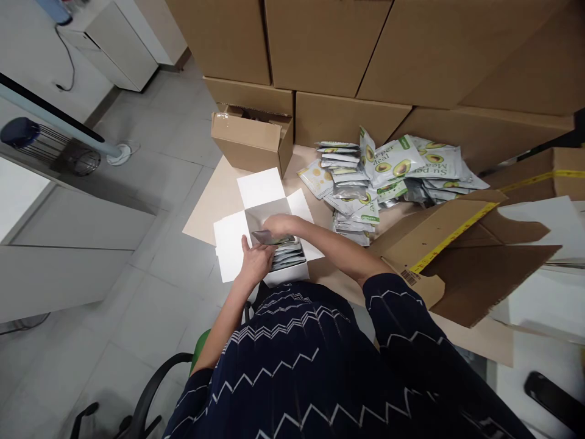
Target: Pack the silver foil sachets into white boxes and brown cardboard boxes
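A white box (286, 274) with its flaps folded out stands on the table in front of my body. Flat packets (289, 255) stand in a row in its near part. My right hand (278, 226) reaches into the box, closed on a packet (262, 236) that tilts over the row. At the left side of the box, my left hand (256, 259) touches the packets with its fingertips, the thumb raised apart near the left flap. Whether it grips one of them is hard to see.
Stacked avocado-print pouches (397, 161) lie behind and right of the white box. A small open carton (251, 139) stands behind it. An open brown carton (493, 274) lies at the right. Large cartons (324, 42) form a wall at the back.
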Motion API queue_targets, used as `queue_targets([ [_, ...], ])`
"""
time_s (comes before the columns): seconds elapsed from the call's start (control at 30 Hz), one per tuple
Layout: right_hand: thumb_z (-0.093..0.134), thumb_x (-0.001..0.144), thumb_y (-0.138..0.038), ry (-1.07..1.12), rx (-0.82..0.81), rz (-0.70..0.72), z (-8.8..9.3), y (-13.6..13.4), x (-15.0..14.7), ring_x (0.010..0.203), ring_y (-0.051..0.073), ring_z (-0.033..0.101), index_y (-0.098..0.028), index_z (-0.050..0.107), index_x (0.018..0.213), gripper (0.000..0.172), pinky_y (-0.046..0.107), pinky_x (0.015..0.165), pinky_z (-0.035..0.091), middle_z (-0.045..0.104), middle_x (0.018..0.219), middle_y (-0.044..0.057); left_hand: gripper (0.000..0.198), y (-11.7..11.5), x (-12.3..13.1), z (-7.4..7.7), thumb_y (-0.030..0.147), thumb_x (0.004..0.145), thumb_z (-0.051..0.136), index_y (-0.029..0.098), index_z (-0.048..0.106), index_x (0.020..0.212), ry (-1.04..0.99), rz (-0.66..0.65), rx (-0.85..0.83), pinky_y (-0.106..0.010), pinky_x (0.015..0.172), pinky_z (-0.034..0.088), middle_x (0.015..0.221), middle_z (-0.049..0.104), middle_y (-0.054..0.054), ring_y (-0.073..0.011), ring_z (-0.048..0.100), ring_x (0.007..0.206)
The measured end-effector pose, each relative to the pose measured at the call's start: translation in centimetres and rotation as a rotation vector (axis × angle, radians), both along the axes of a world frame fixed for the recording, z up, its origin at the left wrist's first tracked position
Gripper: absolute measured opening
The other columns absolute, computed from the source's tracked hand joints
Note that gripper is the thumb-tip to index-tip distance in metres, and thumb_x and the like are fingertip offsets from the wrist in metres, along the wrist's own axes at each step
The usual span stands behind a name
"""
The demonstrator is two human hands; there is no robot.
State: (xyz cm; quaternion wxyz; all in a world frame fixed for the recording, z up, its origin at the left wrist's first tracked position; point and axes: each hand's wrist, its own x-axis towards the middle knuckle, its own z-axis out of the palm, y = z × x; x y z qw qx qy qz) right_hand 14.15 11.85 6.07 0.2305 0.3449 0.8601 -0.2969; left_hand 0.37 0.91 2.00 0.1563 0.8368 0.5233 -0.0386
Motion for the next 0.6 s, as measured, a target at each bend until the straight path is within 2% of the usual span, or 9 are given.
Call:
queue_targets([
  [0.17, 0.058, 0.083, -0.012, -0.049, -0.097, 0.145, -2.6, 0.6, -0.2, 0.087, 0.021, 0.064, -0.004, 0.070, 0.118, 0.038, 0.026, 0.068, 0.042, 0.072, 0.110, 0.016, 0.032, -0.2, -0.1, -0.3, 0.026, 0.098, 0.040, 0.024, 0.069, 0.110, -0.030, 0.015, 0.023, -0.072, 0.114, 0.007, 0.098, 0.075, -0.007, -0.0259, 0.067, 0.096],
  [0.3, 0.054, 0.086, -0.012, -0.056, -0.090, 0.153, -3.3, 0.2, 0.1, 0.086, 0.022, 0.064, -0.001, 0.071, 0.115, 0.035, 0.028, 0.071, 0.043, 0.072, 0.109, 0.020, 0.027, -0.4, -0.1, -0.5, 0.028, 0.095, 0.047, 0.021, 0.066, 0.113, -0.052, 0.110, 0.117, -0.062, 0.115, 0.021, 0.111, 0.068, -0.012, -0.0276, 0.062, 0.108],
  [0.37, 0.053, 0.090, -0.016, -0.039, -0.087, 0.153, -3.5, 0.0, 0.2, 0.086, 0.023, 0.065, 0.000, 0.071, 0.116, 0.036, 0.029, 0.073, 0.044, 0.072, 0.109, 0.021, 0.036, -0.4, -0.1, -0.6, 0.029, 0.091, 0.054, 0.018, 0.060, 0.125, -0.054, 0.161, 0.174, -0.057, 0.113, 0.028, 0.128, 0.060, -0.018, -0.0313, 0.055, 0.121],
  [0.43, 0.052, 0.092, -0.018, 0.016, -0.086, 0.161, -3.7, -0.2, 0.2, 0.088, 0.024, 0.065, 0.000, 0.070, 0.118, 0.037, 0.029, 0.074, 0.044, 0.071, 0.113, 0.022, 0.052, -0.3, -0.1, -0.5, 0.027, 0.089, 0.055, 0.016, 0.049, 0.139, -0.056, 0.168, 0.192, -0.057, 0.113, 0.029, 0.142, 0.051, -0.021, -0.0341, 0.047, 0.131],
  [0.5, 0.050, 0.092, -0.016, 0.072, -0.089, 0.171, -3.8, -0.1, 0.2, 0.089, 0.023, 0.064, 0.000, 0.070, 0.118, 0.036, 0.028, 0.075, 0.044, 0.070, 0.115, 0.021, 0.059, -0.2, -0.1, -0.5, 0.025, 0.090, 0.051, 0.015, 0.038, 0.147, -0.055, 0.144, 0.163, -0.061, 0.114, 0.025, 0.147, 0.049, -0.020, -0.0343, 0.043, 0.136],
  [0.6, 0.048, 0.092, -0.014, 0.108, -0.114, 0.173, -3.8, 0.1, 0.4, 0.088, 0.022, 0.063, 0.001, 0.070, 0.115, 0.035, 0.028, 0.075, 0.044, 0.070, 0.114, 0.021, 0.062, 0.0, 0.0, -0.5, 0.024, 0.092, 0.046, 0.014, 0.030, 0.151, -0.045, 0.136, 0.113, -0.065, 0.114, 0.022, 0.143, 0.053, -0.020, -0.0328, 0.049, 0.132],
])
